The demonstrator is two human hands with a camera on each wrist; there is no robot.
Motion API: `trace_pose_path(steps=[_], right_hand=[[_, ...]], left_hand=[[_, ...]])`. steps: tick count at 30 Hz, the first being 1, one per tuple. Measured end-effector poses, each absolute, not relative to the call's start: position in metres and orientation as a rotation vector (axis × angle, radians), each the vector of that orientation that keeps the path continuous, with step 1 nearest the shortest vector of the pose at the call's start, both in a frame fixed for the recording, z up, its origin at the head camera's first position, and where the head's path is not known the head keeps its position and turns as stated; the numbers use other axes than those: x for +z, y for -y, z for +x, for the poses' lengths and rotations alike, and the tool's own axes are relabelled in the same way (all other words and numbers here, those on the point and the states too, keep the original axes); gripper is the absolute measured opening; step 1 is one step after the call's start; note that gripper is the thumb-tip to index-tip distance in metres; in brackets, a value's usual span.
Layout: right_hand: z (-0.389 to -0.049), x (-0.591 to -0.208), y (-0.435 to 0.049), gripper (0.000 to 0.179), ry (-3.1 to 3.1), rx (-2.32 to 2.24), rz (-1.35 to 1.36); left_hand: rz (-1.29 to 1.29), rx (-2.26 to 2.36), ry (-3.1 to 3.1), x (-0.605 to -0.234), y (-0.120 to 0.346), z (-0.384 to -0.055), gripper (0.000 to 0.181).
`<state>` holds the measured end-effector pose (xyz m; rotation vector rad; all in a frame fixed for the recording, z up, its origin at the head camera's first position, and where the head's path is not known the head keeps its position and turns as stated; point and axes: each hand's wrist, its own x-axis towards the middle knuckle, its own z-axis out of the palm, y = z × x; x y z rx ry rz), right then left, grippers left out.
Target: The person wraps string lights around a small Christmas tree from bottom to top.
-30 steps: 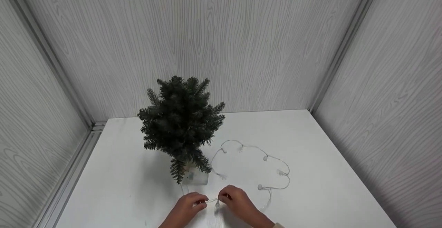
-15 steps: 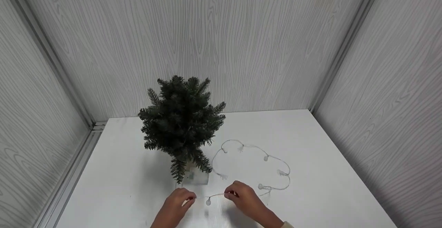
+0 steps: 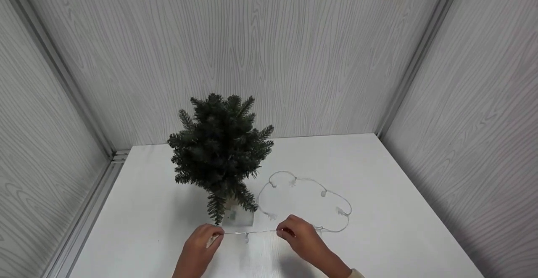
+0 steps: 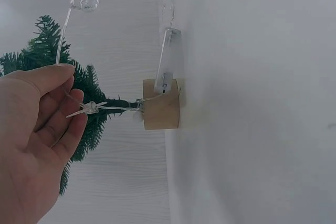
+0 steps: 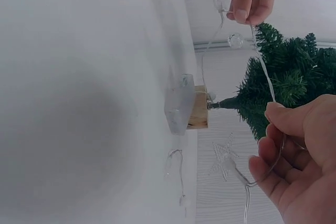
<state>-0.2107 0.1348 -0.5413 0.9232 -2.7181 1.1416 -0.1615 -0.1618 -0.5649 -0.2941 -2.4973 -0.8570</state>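
Nearest, the left hand (image 3: 199, 246) and the right hand (image 3: 309, 246) stand apart, each grip pinching the string of lights (image 5: 261, 60) between thumb and fingertips. The stretch between the two pinches runs nearly straight, probably to keep it from tangling, and hangs above the tabletop (image 3: 378, 210), letting a clear ball (image 4: 90, 3) dangle freely. From the left hand another length runs back to the foot of the trunk (image 4: 118, 104), which seems to anchor it. Just beyond, a clear case (image 3: 245, 218) stands before the wooden base (image 4: 160, 114); whether they touch I cannot tell. The base's blocky shape looks meant to hold the small tree (image 3: 220, 141) upright. To the tree's right, more of the string lies in a wide, loose loop on the tabletop, an arrangement that likely prevents knots. Behind everything rises a wood-grained panel (image 3: 269, 38).
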Motion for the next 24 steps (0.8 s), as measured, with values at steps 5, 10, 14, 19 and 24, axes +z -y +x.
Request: trace_pose_path(steps=[5,10,14,19,24], right_hand=[[-0.209,-0.532,-0.138,0.011,2.687,1.139,0.906],[-0.206,-0.521,-0.14,0.011,2.608,1.148,0.913],[-0.205,-0.515,-0.138,0.011,2.506,1.154,0.959],[-0.204,-0.509,-0.134,0.008,2.412,1.16,1.017],[-0.202,-0.502,-0.129,0.004,2.373,1.186,1.028]], left_hand=[[-0.218,-0.867,2.426,-0.565,0.165,-0.16,0.022],[-0.147,-0.894,2.308,-0.563,0.169,-0.161,0.027],[-0.094,-0.936,2.25,-0.56,0.17,-0.163,0.024],[-0.016,-0.962,2.234,-0.553,0.172,-0.164,0.022],[0.01,-0.961,2.219,-0.545,0.177,-0.17,0.02]])
